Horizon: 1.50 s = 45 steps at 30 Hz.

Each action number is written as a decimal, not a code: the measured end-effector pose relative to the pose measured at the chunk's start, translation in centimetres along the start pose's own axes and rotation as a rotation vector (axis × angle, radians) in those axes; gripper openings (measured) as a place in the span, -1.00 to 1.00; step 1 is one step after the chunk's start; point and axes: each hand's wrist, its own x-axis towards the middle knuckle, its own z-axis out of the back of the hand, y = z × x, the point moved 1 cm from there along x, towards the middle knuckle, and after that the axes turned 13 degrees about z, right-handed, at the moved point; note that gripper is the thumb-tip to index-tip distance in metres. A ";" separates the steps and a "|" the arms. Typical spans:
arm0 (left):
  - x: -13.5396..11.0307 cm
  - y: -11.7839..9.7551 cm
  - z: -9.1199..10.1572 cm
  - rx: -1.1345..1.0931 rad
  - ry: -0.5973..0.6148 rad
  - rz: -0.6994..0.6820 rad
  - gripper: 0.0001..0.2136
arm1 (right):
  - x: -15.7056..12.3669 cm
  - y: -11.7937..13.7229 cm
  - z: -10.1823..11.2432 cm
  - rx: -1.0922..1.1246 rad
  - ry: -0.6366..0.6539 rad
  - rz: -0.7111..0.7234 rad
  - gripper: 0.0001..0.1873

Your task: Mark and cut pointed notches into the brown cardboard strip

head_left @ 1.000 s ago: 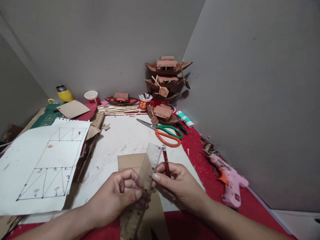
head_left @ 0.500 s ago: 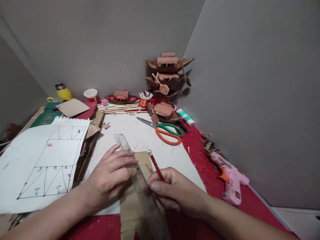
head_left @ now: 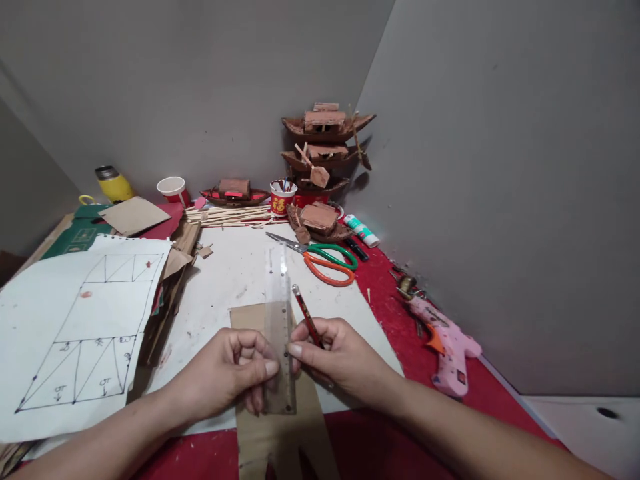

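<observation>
My left hand (head_left: pixel 245 367) pinches the left edge of a clear plastic ruler (head_left: pixel 278 327), which points away from me over a strip of brown cardboard (head_left: pixel 250 427). In my right hand (head_left: pixel 325 347) is a red and black pencil (head_left: pixel 306 313), its metal-capped end up; the fingertips of that hand also meet the ruler's right edge. The pencil's lower end is hidden by my fingers. Two pointed cutouts show at the cardboard's near end. Scissors (head_left: pixel 320 259) with green and orange handles lie beyond the ruler.
On the left, a sheet with a truss drawing (head_left: pixel 105 307) rests over stacked cardboard (head_left: pixel 167 313). Brown model boats (head_left: pixel 325 153) are piled at the back, near a red-and-white cup (head_left: pixel 283 200) and thin sticks (head_left: pixel 225 217). A pink glue gun (head_left: pixel 453 353) lies at right.
The ruler has turned from slanting to nearly straight ahead and moved away from me. My left hand has gone from lying flat over it to pinching its edge. The pencil stays in my right hand.
</observation>
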 end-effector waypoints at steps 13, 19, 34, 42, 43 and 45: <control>1.2 -0.7 4.8 0.063 -0.400 -0.192 -0.72 | 5.1 6.7 -1.0 -0.265 -0.162 0.468 -0.48; 1.7 -0.9 5.2 0.041 -0.346 -0.102 -0.67 | 7.0 2.0 0.0 -0.052 -0.219 0.170 -0.48; 1.8 -1.1 5.3 0.109 -0.306 -0.041 -0.67 | 3.6 2.0 -1.5 0.324 -0.384 0.157 -0.72; 1.7 -1.0 4.8 0.048 -0.331 -0.022 -0.62 | 4.1 -0.5 -1.1 0.296 -0.418 0.138 -0.67; 1.8 -0.9 4.8 0.044 -0.336 -0.024 -0.63 | 4.2 -0.6 -1.1 0.288 -0.415 0.136 -0.67; 1.8 -0.8 4.8 0.034 -0.339 -0.034 -0.64 | 4.2 -0.6 -1.1 0.269 -0.414 0.130 -0.66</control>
